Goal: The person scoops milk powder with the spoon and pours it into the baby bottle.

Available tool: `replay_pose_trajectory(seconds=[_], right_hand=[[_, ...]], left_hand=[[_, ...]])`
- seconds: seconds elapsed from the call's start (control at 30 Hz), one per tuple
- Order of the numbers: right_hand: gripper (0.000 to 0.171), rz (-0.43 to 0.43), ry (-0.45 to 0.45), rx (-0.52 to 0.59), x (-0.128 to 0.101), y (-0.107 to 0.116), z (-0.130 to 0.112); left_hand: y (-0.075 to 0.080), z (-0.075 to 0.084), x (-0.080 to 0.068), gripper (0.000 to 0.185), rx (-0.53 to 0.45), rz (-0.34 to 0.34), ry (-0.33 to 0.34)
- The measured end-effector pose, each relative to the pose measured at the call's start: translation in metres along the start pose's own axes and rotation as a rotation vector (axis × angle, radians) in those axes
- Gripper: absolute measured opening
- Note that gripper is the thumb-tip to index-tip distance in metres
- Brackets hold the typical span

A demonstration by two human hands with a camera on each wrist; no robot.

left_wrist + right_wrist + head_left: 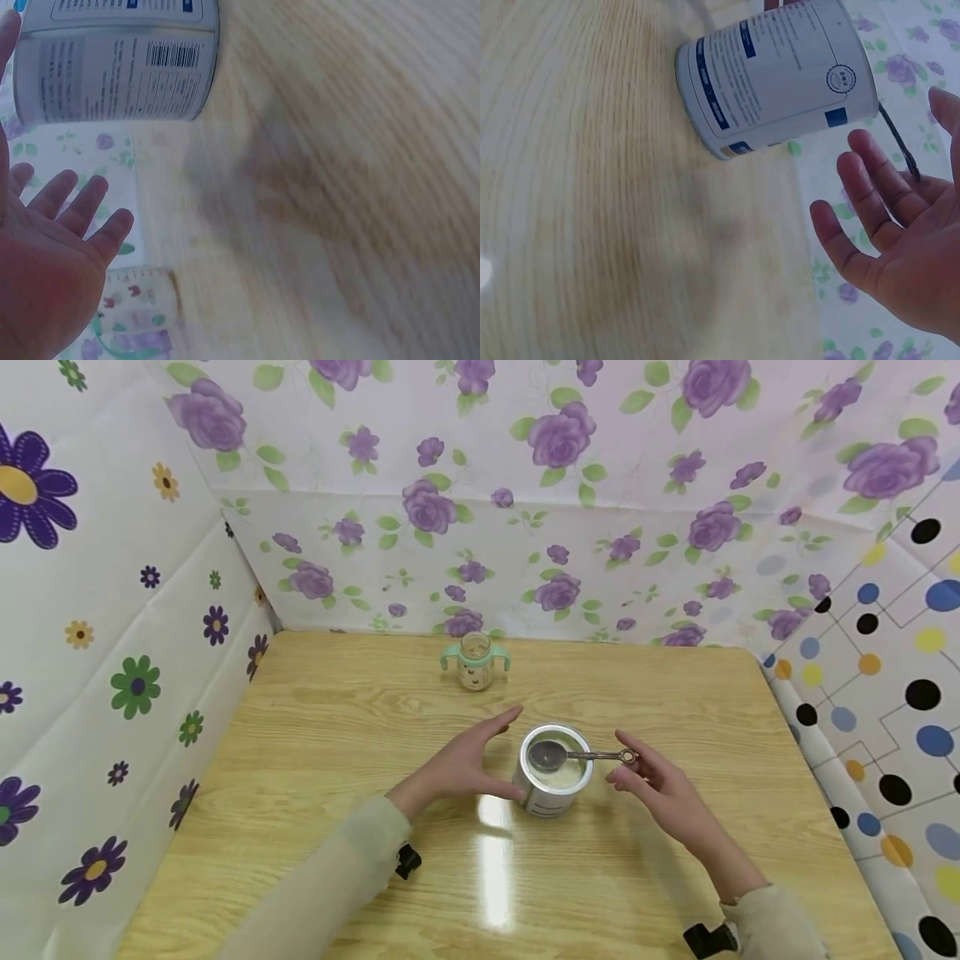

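Note:
A lidless white can (551, 802) of pale powder stands in the middle of the table. Across its rim lies a metal spoon (550, 756), bowl over the powder and handle out to the right. My left hand (465, 760) is spread at the can's left side, thumb tip by the wall; whether it touches cannot be told. Near the handle's ringed end is my right hand (660, 789), thumb and index finger apart around it. In the right wrist view the handle (900, 142) reaches the fingers, which look loosely extended. The can (120, 71) shows a barcode in the left wrist view.
Behind the can stands a small clear baby bottle (475, 672) with two mint-green handles and no lid. The wooden table (337, 710) meets patterned cloth walls (480, 560) at the back and on both sides.

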State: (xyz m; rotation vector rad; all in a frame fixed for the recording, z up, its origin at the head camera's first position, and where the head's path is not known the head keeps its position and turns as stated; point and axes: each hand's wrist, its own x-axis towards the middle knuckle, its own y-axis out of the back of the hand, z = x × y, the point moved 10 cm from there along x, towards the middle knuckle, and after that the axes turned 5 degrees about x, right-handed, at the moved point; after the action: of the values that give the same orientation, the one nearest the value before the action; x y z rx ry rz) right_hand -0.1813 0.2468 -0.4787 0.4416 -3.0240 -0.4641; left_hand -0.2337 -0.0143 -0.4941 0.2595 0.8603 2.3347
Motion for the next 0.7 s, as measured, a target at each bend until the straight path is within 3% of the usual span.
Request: replay_pose_trajectory(seconds=[0.4, 0.6, 0.7], right_hand=[[0.056, -0.001, -0.106, 0.361, 0.001, -0.009, 0.018], [0.042, -0.053, -0.096, 0.62, 0.002, -0.021, 0.018], [0.037, -0.059, -0.088, 0.694, 0.004, -0.024, 0.017]], left_hand=[[-0.024, 0.006, 0.011, 0.124, -0.122, -0.012, -0.042], [-0.031, 0.003, 0.014, 0.122, -0.18, 0.017, -0.031], [-0.034, 0.002, 0.014, 0.121, -0.222, 0.028, -0.019]])
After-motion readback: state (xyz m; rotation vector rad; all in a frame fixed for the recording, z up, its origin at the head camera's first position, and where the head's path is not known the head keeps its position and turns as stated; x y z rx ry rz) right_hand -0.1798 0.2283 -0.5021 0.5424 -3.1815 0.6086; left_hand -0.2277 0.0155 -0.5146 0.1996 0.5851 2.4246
